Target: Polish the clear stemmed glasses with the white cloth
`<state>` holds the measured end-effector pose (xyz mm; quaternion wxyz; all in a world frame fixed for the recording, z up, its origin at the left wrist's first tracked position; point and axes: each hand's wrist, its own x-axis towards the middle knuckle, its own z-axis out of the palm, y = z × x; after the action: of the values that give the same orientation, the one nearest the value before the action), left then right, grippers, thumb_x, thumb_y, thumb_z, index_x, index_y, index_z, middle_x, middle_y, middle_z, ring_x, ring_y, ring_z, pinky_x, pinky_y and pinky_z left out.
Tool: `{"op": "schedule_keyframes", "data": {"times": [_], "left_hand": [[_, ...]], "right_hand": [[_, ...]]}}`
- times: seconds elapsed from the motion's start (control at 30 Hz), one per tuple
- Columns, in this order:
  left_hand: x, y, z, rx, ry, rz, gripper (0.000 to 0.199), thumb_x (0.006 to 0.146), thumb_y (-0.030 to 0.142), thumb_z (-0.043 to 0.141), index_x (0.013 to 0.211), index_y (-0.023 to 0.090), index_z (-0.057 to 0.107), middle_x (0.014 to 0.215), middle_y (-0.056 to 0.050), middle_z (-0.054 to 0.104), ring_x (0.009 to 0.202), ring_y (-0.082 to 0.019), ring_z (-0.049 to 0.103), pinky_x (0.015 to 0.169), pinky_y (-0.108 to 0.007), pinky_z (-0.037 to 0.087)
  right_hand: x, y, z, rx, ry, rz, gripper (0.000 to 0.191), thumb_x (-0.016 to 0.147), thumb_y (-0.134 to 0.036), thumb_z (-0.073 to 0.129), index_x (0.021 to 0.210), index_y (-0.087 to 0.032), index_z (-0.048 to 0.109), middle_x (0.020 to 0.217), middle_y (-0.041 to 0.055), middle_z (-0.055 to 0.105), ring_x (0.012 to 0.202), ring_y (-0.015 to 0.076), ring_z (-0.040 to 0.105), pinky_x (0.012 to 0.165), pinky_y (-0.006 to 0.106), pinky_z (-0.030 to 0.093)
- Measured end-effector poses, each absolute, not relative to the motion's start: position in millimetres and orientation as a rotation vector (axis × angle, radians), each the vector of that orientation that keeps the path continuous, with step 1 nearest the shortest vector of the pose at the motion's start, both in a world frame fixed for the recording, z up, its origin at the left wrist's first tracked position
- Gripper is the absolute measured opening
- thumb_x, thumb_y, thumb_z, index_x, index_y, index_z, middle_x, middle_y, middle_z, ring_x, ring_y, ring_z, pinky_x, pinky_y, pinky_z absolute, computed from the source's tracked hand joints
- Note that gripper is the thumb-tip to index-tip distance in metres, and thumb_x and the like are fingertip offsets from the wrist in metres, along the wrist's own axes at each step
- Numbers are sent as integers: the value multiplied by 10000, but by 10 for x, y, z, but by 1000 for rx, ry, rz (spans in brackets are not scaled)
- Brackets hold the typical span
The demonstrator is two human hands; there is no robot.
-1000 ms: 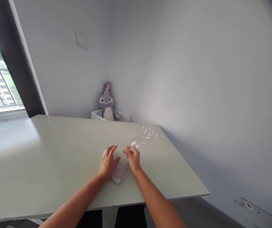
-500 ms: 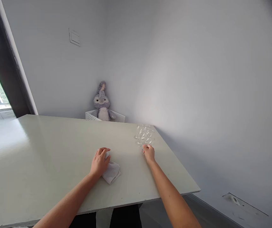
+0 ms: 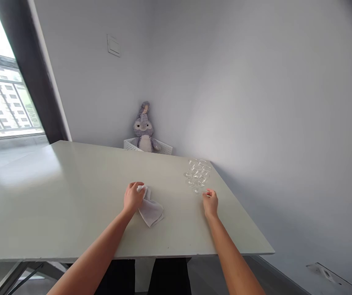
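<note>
A white cloth (image 3: 151, 212) hangs from my left hand (image 3: 133, 198), which is closed with one bunched corner between thumb and fingers; its lower part rests on the tabletop. Several clear stemmed glasses (image 3: 198, 172) stand close together near the table's far right corner. Just to the right of the nearest glass is my right hand (image 3: 211, 201), its fingers loosely curled and apart with nothing visible between them. The glasses are so transparent and overlapping that their single outlines are hard to separate.
The pale table (image 3: 86, 196) ends at a right edge beside the wall. Behind it, a grey plush toy (image 3: 143, 127) sits in a white perforated basket (image 3: 165, 149). A window (image 3: 6, 94) is at the left, and a wall switch (image 3: 113, 46) is above.
My right hand has let go of the front glass and moved slightly right of it. My left hand has gripped the cloth and raised its corner. The view has turned left.
</note>
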<state>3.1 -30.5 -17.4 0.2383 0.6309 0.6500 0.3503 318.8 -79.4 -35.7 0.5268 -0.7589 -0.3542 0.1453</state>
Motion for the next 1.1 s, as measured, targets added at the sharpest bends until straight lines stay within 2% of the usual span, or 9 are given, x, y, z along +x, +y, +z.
{"op": "schedule_keyframes", "data": {"times": [0.13,0.23,0.3,0.4,0.53,0.6,0.77,0.93,1.1], "left_hand": [[-33,-238,-163,1721,1868,881,286,769,317,446,1029,264,554,1191,-65,486,1073,-222,474,826,-315,382],[-59,-196,-207,1713,1855,787,340,743,315,480,1076,261,527,1144,-75,538,1023,-239,505,788,-330,384],[-68,-187,-243,1711,1823,777,365,728,312,498,1090,267,514,1040,-56,597,935,-234,544,746,-327,388],[-71,-194,-289,1683,1729,885,375,686,258,533,1060,265,534,899,-36,632,832,-224,563,705,-314,381],[-37,-211,-290,1643,1584,1030,180,665,219,535,834,225,597,822,-36,629,788,-199,563,684,-284,388],[-2,-216,-261,1615,1485,1091,124,705,248,493,779,209,583,783,-28,625,743,-173,565,668,-264,407],[17,-183,-200,1400,1201,1278,231,754,276,411,931,199,537,952,-33,621,761,-125,572,652,-219,442],[-159,-113,-195,1209,1649,1347,396,701,166,409,1091,199,470,1079,-89,545,747,-128,566,629,-246,441],[-149,-221,-121,1468,1744,1239,248,704,112,363,837,215,546,847,-15,579,727,-134,525,643,-243,398]], "right_hand": [[2784,-1094,-190,-1704,-1078,416,247,766,-349,464,910,-177,568,841,46,594,708,159,541,612,240,431],[2239,-1275,-49,-1493,-1577,555,236,826,-375,448,820,-189,593,750,24,597,681,150,541,632,245,435],[1874,-1362,-23,-1338,-1954,539,227,831,-381,478,907,-208,604,832,26,609,755,156,552,695,259,441],[1479,-1425,-123,-1338,-2271,205,357,735,-398,620,1035,-209,574,950,63,597,888,222,529,757,338,437],[1326,-1417,-352,-1439,-2273,-67,117,777,-189,548,876,-211,606,832,43,582,771,193,534,658,306,433],[1363,-1417,-407,-1433,-2196,-95,156,797,-122,479,816,-210,606,769,28,566,688,157,531,599,268,414],[1439,-1548,-280,-1429,-2019,-205,215,846,-123,396,865,-193,598,735,32,545,670,148,530,576,260,389],[1360,-1717,-94,-1352,-2255,99,137,813,-276,553,927,-213,597,843,24,588,749,156,546,636,255,427],[1423,-1525,-18,-1404,-2298,171,165,850,-200,469,833,-228,631,826,19,603,799,164,532,701,269,435]]}}
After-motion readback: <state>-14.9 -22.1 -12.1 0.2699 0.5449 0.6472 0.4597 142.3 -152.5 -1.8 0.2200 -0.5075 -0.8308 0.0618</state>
